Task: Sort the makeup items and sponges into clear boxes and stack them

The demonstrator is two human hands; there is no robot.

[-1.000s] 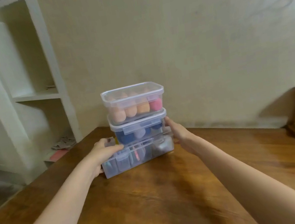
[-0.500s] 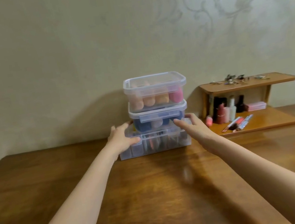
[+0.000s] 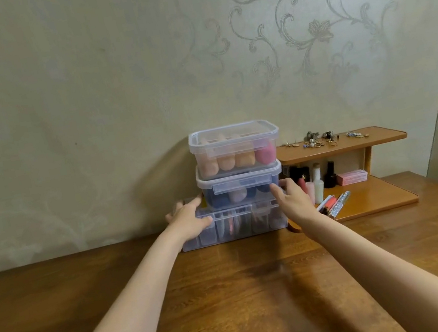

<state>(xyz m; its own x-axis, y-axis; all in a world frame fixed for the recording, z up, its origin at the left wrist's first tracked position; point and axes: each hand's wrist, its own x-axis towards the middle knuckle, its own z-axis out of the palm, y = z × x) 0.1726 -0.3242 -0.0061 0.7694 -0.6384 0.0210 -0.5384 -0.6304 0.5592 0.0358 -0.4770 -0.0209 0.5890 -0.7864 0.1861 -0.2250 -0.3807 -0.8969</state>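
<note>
Three clear boxes stand stacked near the wall on the wooden table [image 3: 234,294]. The top box [image 3: 235,148] holds orange sponges and a pink one under a shut lid. The middle box [image 3: 240,188] holds dark blue and pale sponges. The bottom box [image 3: 240,225] is wider, with dividers and makeup items inside. My left hand [image 3: 189,220] grips the bottom box's left end, thumb on its front. My right hand [image 3: 294,199] rests at the right end of the bottom box, fingers spread against it.
A small wooden shelf unit [image 3: 364,198] stands right beside the stack, with bottles [image 3: 318,186], a pink packet [image 3: 351,177] and lip products [image 3: 335,202] on its base and jewellery [image 3: 321,139] on top. The wall is close behind the stack.
The view swung right, from the white shelves to the wooden shelf unit. The stack now stands right beside that unit, both hands still at the bottom box.
</note>
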